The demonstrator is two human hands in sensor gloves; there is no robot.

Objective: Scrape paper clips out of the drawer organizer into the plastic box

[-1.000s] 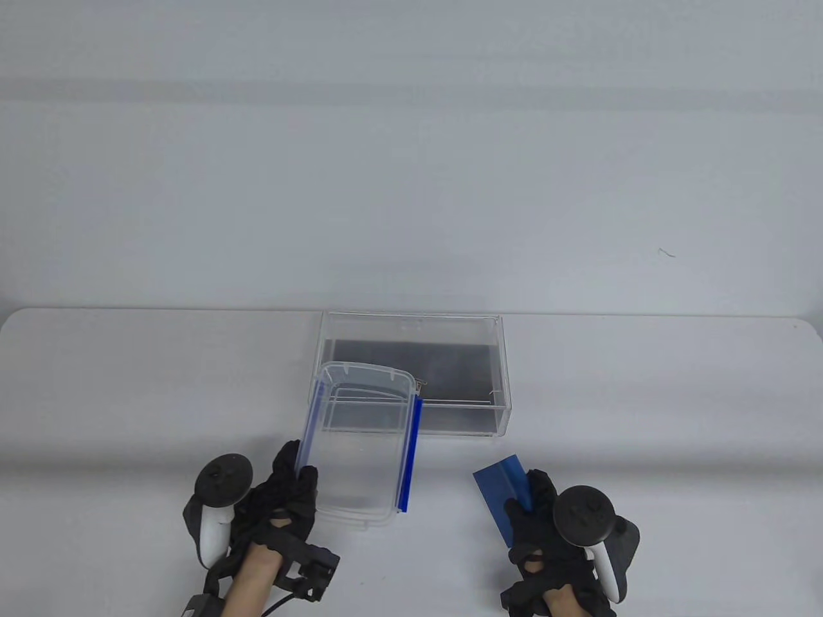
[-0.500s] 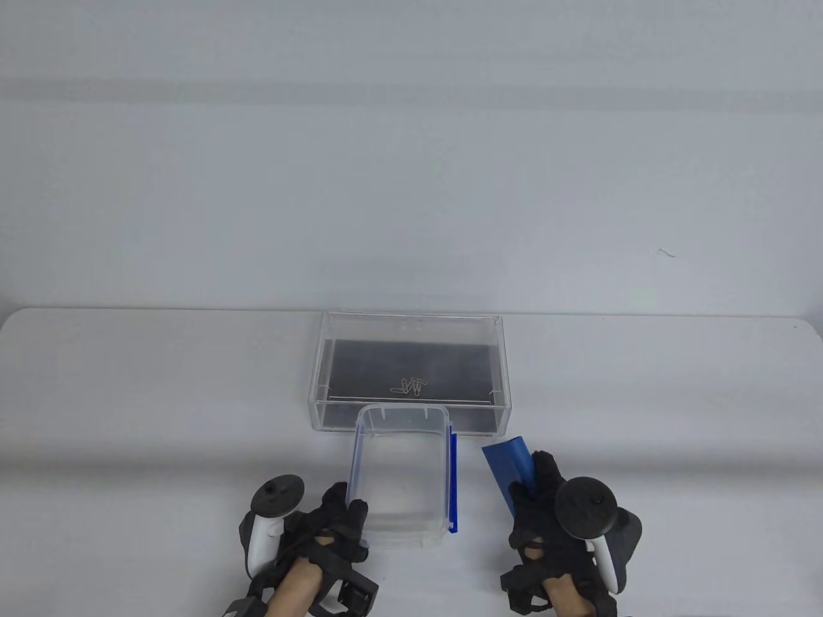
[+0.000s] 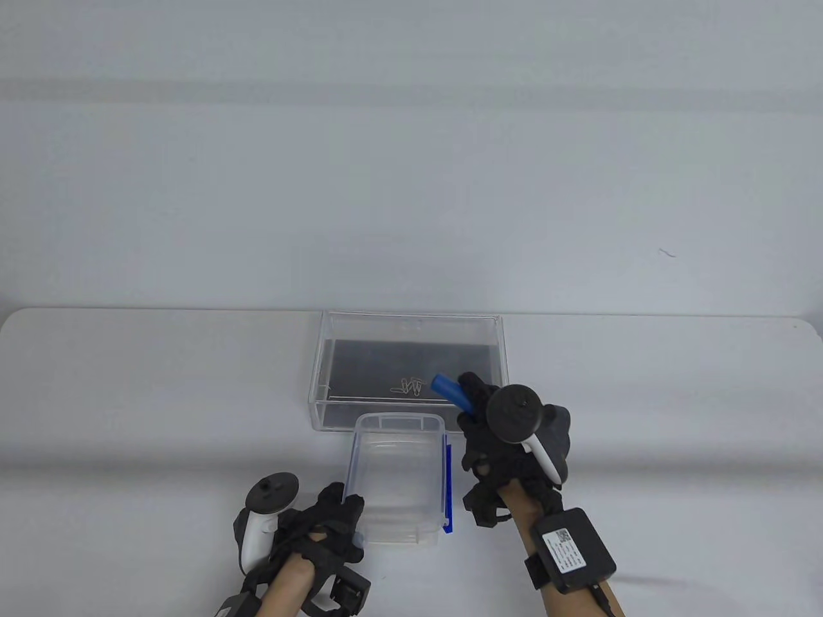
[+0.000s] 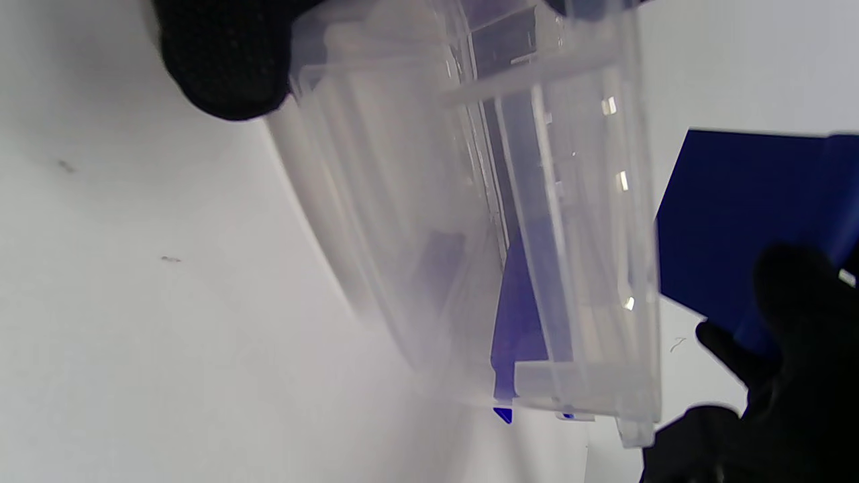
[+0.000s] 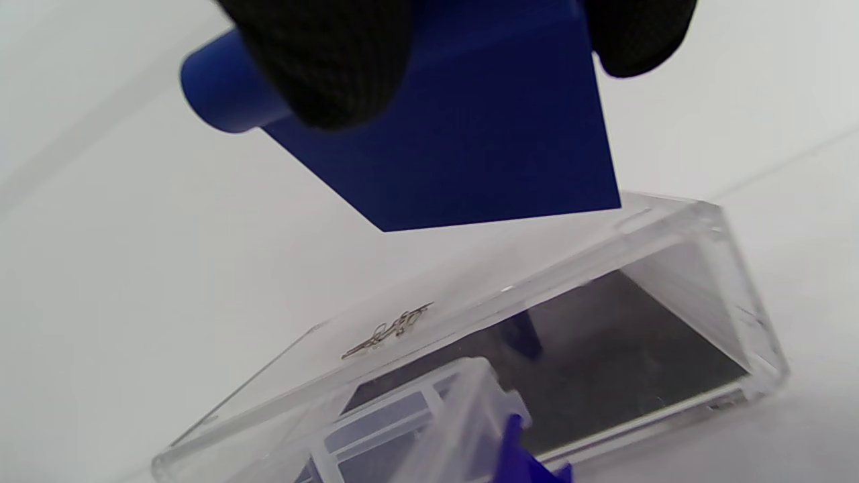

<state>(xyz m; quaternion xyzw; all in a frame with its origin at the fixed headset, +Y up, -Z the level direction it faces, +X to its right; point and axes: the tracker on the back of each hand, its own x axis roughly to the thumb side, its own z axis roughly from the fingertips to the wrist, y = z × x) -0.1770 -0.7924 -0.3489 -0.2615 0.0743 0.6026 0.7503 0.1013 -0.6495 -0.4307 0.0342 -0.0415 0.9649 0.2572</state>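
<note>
1. Table view shows the left hand [image 3: 321, 520] gripping the near left corner of the clear plastic box [image 3: 395, 475], fingers curled over its rim.
2. A blue latch [image 3: 448, 488] runs along the box's side that faces the right hand.
3. Beyond the fingertips of both hands sits the clear drawer organizer [image 3: 411, 373], with a dark floor; the far end of the plastic box lies against or just in front of its near wall, and I cannot tell whether they touch.
4. A small cluster of paper clips [image 3: 408, 385] lies on the organizer floor, just beyond the box's far end and to the left of the right hand.
5. The right hand [image 3: 495, 430] is curled around the handle of a blue scraper [image 3: 448, 389], holding it over the organizer's near right part.
6. Right wrist view has the scraper's flat blade [image 5: 470, 147] hanging above the organizer [image 5: 671, 322], apart from the paper clips [image 5: 386, 332]; gloved fingers [image 5: 329, 60] clamp the rounded handle.
7. Left wrist view shows a gloved fingertip [image 4: 221, 60] pressed on the box's wall [image 4: 402, 201], with the blue scraper [image 4: 731, 215] and the right hand [image 4: 785, 376] on the box's far side.
8. Both hands rest over a white table [image 3: 128, 398].
</note>
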